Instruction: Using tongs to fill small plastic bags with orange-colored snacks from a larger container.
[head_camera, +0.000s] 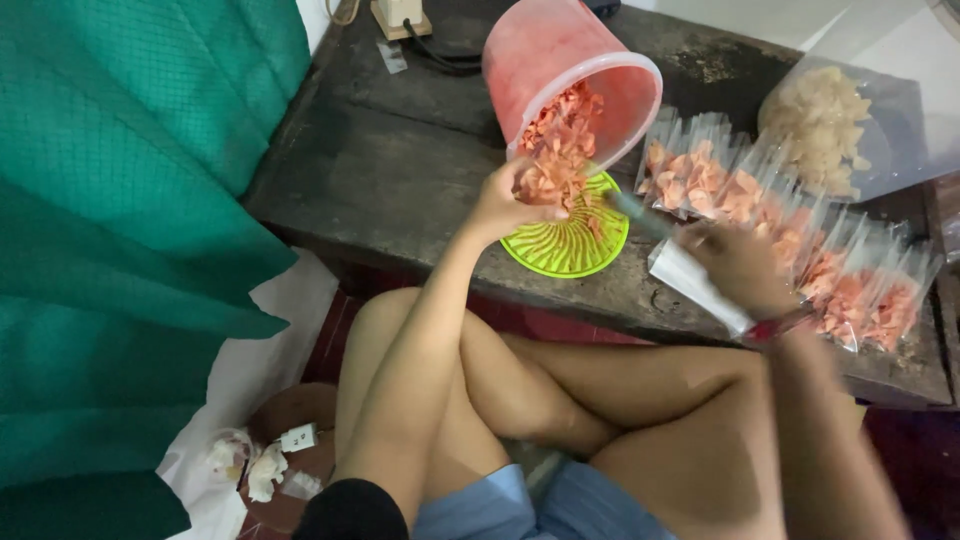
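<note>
Head camera view: orange crackers (556, 150) spill from a tipped pink bucket (560, 70) onto a green ribbed plate (570, 245) on a dark wooden table (400, 170), the left hand (508, 205) curled around a handful. Beside it, the blurred right hand (735, 265) grips an empty clear bag (690, 275). Filled bags (790, 235) crowd the table's right side, a green curtain (130, 220) hanging left.
</note>
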